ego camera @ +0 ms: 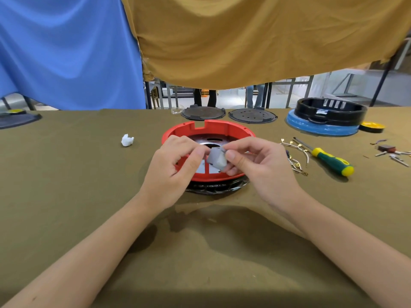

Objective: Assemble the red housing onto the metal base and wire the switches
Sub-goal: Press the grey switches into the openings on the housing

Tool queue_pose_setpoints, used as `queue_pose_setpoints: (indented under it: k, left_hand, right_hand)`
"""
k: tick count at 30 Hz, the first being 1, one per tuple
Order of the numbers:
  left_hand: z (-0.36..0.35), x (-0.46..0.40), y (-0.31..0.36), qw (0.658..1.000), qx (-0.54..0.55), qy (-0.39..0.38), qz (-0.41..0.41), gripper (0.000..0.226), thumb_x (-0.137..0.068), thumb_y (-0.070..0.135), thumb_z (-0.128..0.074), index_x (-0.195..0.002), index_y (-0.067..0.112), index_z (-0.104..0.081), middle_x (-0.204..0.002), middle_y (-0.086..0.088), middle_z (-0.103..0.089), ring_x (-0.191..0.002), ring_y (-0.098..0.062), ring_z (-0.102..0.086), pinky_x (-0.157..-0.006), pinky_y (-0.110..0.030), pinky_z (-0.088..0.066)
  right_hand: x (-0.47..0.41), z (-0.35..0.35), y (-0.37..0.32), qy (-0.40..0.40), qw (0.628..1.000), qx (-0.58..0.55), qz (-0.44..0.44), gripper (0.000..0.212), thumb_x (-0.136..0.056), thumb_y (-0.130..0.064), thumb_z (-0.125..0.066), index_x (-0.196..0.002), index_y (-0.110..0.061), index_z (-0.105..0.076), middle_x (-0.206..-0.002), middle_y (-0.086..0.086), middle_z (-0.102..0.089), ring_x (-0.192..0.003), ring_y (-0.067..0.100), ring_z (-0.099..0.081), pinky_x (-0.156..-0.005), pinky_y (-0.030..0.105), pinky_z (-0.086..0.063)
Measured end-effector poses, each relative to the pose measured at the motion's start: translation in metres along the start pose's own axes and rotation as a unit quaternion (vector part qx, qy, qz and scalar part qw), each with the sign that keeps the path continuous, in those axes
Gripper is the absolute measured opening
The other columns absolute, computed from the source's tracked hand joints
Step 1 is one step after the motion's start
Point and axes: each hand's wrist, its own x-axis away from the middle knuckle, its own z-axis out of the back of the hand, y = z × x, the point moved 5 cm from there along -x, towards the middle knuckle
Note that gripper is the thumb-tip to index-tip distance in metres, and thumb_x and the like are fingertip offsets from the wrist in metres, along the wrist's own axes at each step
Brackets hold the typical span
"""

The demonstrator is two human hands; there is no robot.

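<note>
Far left edge: a dark tray (19,120) with a yellow object on it, cut off by the frame so I cannot make out what it is.
White scrap (127,140): a small crumpled lump lying alone, left of the middle of the table (66,174), which is covered in olive cloth.
My left hand (172,165): forearm reaching in from the near edge, fingers curled, thumb and forefinger pinching the left side of a small grey part (216,160).
Small grey part: held over the red housing (208,130); my fingers hide most of it, and it is too blurred to name.
Red housing: round, open side up, at the table's middle, sitting on a dark base (216,187) of which only the near rim shows.
My right hand (255,161): fingers curled, pinching the grey part's right side.
Far edge: two dark round plates (203,113), side by side.
Wires (295,152): a loose tangle with small metal terminals, just right of my right hand.
Screwdriver (329,161): green and yellow handle, lying beside the wires.
Far right corner: a black ring (330,111) stacked on a blue disc (322,128).
Room: blue and mustard cloths hang behind the table; below them, metal frame legs on a pale floor.
</note>
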Motion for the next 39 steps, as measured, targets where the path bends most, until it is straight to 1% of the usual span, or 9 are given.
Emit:
queue_pose_setpoints:
  k: [2,5,7,9,16,26,30,34,39]
  left_hand:
    - [0.001,0.000,-0.004,1.000,-0.013,0.006,0.020,0.020,-0.096,0.017,-0.054,-0.104,0.014,-0.071,-0.095,0.008,-0.068,-0.096,-0.012,-0.057,-0.086,-0.031,-0.046]
    - [-0.002,0.000,-0.008,0.998,-0.060,-0.011,0.024,0.021,-0.091,0.021,-0.057,-0.108,0.018,-0.070,-0.103,0.011,-0.068,-0.102,-0.009,-0.056,-0.093,-0.041,-0.046]
    - [-0.004,0.000,-0.011,0.995,-0.089,-0.018,0.040,0.023,-0.090,0.025,-0.057,-0.110,0.022,-0.069,-0.107,0.014,-0.066,-0.105,-0.005,-0.054,-0.098,-0.047,-0.042]
    - [-0.004,0.001,-0.015,0.991,-0.119,-0.031,0.050,0.023,-0.090,0.029,-0.054,-0.108,0.027,-0.068,-0.107,0.018,-0.064,-0.108,-0.003,-0.052,-0.103,-0.043,-0.033]
    - [-0.005,0.000,-0.015,0.985,-0.160,-0.051,0.038,0.023,-0.093,0.035,-0.051,-0.105,0.030,-0.069,-0.099,0.016,-0.065,-0.102,-0.004,-0.053,-0.096,-0.035,-0.024]
    - [-0.006,0.000,-0.015,0.986,-0.160,-0.050,0.017,0.021,-0.094,0.035,-0.053,-0.105,0.031,-0.070,-0.097,0.018,-0.065,-0.100,-0.002,-0.052,-0.093,-0.034,-0.024]
    - [-0.006,0.001,-0.015,0.986,-0.156,-0.048,0.008,0.019,-0.094,0.033,-0.054,-0.103,0.031,-0.070,-0.095,0.019,-0.065,-0.098,-0.003,-0.053,-0.092,-0.033,-0.025]
    - [-0.005,0.000,-0.014,0.988,-0.149,-0.044,0.006,0.017,-0.093,0.032,-0.055,-0.102,0.030,-0.070,-0.095,0.016,-0.066,-0.098,-0.005,-0.055,-0.095,-0.033,-0.025]
    - [-0.005,0.000,-0.013,0.989,-0.140,-0.048,0.007,0.015,-0.093,0.030,-0.055,-0.100,0.028,-0.069,-0.094,0.016,-0.065,-0.096,-0.007,-0.055,-0.096,-0.037,-0.028]
  right_hand:
    - [-0.001,0.004,0.001,0.016,1.000,-0.018,-0.014,0.011,-0.088,0.005,-0.066,-0.095,-0.001,-0.072,-0.081,0.020,-0.072,-0.065,0.016,-0.067,-0.063,0.020,-0.055]
    - [-0.001,0.005,0.001,0.012,1.000,-0.005,-0.025,0.011,-0.088,0.003,-0.067,-0.097,0.000,-0.073,-0.081,0.020,-0.073,-0.066,0.016,-0.067,-0.064,0.019,-0.054]
    - [-0.002,0.007,0.000,0.000,1.000,0.019,-0.023,0.010,-0.088,0.003,-0.067,-0.095,-0.002,-0.073,-0.077,0.016,-0.072,-0.064,0.014,-0.067,-0.063,0.018,-0.054]
    - [-0.003,0.009,-0.001,-0.021,0.998,0.056,-0.018,0.011,-0.087,0.002,-0.068,-0.092,-0.006,-0.074,-0.073,0.010,-0.072,-0.064,0.014,-0.068,-0.063,0.019,-0.054]
    - [-0.001,0.005,0.003,-0.062,0.978,0.198,0.017,0.015,-0.088,0.001,-0.068,-0.088,-0.014,-0.072,-0.073,0.005,-0.070,-0.067,0.016,-0.067,-0.068,0.028,-0.058]
    - [0.004,0.005,0.000,-0.026,0.964,0.255,0.069,0.015,-0.089,-0.009,-0.070,-0.093,-0.024,-0.071,-0.089,-0.006,-0.071,-0.085,0.016,-0.068,-0.071,0.037,-0.059]
    - [0.006,-0.001,0.000,-0.036,0.960,0.264,0.083,0.014,-0.088,-0.006,-0.071,-0.093,-0.018,-0.073,-0.084,-0.008,-0.069,-0.078,0.010,-0.067,-0.071,0.034,-0.057]
    - [0.006,-0.001,-0.002,-0.020,0.949,0.294,0.114,0.010,-0.089,-0.007,-0.070,-0.094,-0.015,-0.073,-0.088,-0.008,-0.069,-0.086,0.007,-0.065,-0.072,0.025,-0.054]
    - [0.007,-0.002,-0.001,-0.011,0.948,0.299,0.105,0.008,-0.089,-0.007,-0.069,-0.093,-0.013,-0.073,-0.087,-0.006,-0.070,-0.084,0.007,-0.065,-0.071,0.027,-0.055]
